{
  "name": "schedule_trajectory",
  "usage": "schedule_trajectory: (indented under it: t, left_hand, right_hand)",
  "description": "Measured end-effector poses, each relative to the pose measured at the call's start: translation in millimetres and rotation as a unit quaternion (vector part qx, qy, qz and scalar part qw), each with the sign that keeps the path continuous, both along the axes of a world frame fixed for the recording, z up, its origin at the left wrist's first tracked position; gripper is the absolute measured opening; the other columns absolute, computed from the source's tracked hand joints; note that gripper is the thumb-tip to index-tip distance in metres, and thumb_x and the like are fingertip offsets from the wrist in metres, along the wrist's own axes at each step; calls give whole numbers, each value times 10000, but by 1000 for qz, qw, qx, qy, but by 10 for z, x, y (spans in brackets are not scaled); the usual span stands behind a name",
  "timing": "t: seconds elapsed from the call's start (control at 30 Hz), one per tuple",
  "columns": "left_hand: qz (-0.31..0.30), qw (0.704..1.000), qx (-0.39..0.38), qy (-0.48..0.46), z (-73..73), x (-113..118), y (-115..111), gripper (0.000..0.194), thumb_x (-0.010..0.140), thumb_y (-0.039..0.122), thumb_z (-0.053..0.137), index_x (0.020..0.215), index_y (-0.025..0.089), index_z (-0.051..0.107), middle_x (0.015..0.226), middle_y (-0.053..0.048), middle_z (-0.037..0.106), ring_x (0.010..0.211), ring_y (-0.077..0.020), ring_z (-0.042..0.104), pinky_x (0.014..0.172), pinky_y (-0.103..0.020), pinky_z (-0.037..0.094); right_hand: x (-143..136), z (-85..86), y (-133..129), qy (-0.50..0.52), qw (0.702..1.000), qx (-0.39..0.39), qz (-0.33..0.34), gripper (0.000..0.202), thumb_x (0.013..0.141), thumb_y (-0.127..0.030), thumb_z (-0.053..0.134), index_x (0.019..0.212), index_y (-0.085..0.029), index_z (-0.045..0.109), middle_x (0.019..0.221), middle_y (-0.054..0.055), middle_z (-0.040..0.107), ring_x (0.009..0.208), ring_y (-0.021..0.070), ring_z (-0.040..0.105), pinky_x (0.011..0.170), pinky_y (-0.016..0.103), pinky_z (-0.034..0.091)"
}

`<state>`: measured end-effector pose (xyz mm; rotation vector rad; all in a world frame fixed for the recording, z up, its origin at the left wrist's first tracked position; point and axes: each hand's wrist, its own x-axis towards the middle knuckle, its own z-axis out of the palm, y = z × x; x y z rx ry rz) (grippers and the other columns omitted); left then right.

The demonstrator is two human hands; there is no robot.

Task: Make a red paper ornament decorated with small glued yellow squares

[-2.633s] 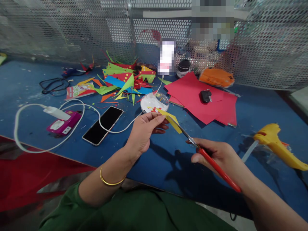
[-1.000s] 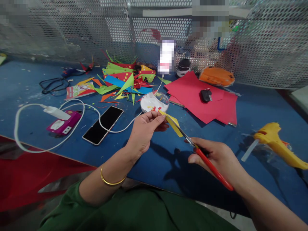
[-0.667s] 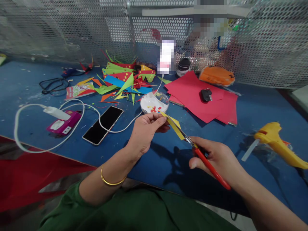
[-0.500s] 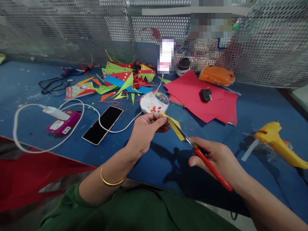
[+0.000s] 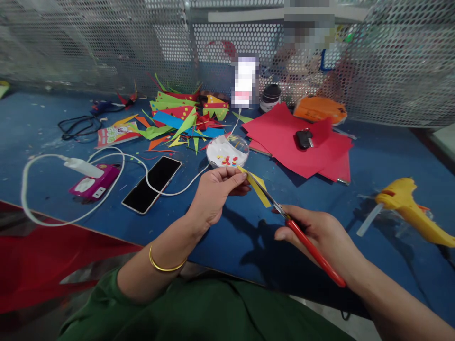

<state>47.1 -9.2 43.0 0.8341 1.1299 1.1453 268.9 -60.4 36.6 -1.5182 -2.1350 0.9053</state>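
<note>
Between thumb and fingers, my left hand [image 5: 222,192] pinches a narrow yellow paper strip [image 5: 261,193] above the blue table. My right hand [image 5: 316,232] is wrapped around the red handles of a pair of scissors [image 5: 304,246], whose blades point up and left along the strip. How far the blades are apart is hard to make out. Just beyond my left fingertips sits a clear round bowl [image 5: 245,154], with white paper and small red and yellow paper bits inside.
Coloured paper scraps [image 5: 181,116] lie heaped at the back. Red sheets [image 5: 284,137] with a car key [image 5: 304,139] on them are right of centre. A yellow glue gun [image 5: 408,203] lies right; a phone [image 5: 152,184], white cable and purple power socket [image 5: 95,182] lie left.
A corner of the red sheets near the key now looks lifted. My right hand and the scissors have shifted very slightly; my left hand keeps its hold on the strip.
</note>
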Motion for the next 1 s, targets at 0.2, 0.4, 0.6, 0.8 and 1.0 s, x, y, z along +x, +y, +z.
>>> schedule_trajectory:
  t: [0.2,0.4,0.6,0.8,1.0]
  left_hand:
    - [-9,1000,-5,-11,-17,-12,14,127,724,254,807,747,153,734,689,-9,715,615,-109,666,659,-248,565]
    - [-5,1000,-7,-10,-16,-12,15,163,692,276,833,719,153,729,671,-10,716,608,-117,663,656,-258,567]
    - [-15,1000,-4,-14,-11,-18,6,128,723,290,801,701,174,754,667,-24,728,619,-124,668,651,-257,553]
    - [-19,1000,16,11,-4,33,-30,126,730,286,786,678,180,741,687,-27,737,621,-126,659,658,-267,546]
    - [-27,999,32,17,-25,111,-70,111,730,275,786,703,177,742,676,-18,727,608,-117,651,634,-251,541]
  right_hand:
    - [-13,11,2,-9,1000,-9,-1,634,823,-812,502,911,-225,725,533,-49,449,504,120,323,454,244,332]
    - [-21,11,4,28,999,-7,-21,508,836,-708,597,890,-220,728,532,-48,466,480,108,367,446,239,352]
    - [-80,84,59,208,961,-46,-175,462,734,-532,773,1025,-176,722,533,-46,542,413,110,481,382,236,407]
    - [-99,110,96,300,934,-64,-185,405,709,-435,801,1028,-203,711,613,-25,644,488,144,609,440,259,512]
    - [-182,91,90,300,929,-96,-193,457,648,-451,843,998,-199,690,693,-15,683,471,123,594,444,257,518]
